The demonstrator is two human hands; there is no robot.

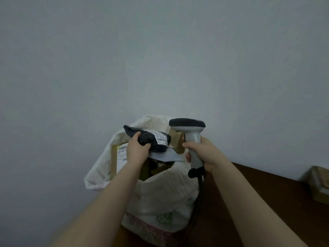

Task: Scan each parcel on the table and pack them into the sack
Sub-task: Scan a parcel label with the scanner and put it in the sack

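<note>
Now the left grip (138, 150) is clamped on the parcel (148, 137), held just over the sack (160, 193) mouth, its long axis and label end pointing right toward the scanner (193, 134) clenched in the right grip (203, 153).

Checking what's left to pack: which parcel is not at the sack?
The brown box on the table, far right. The left hand holds the black parcel over the sack; other boxes sit inside it.
</note>
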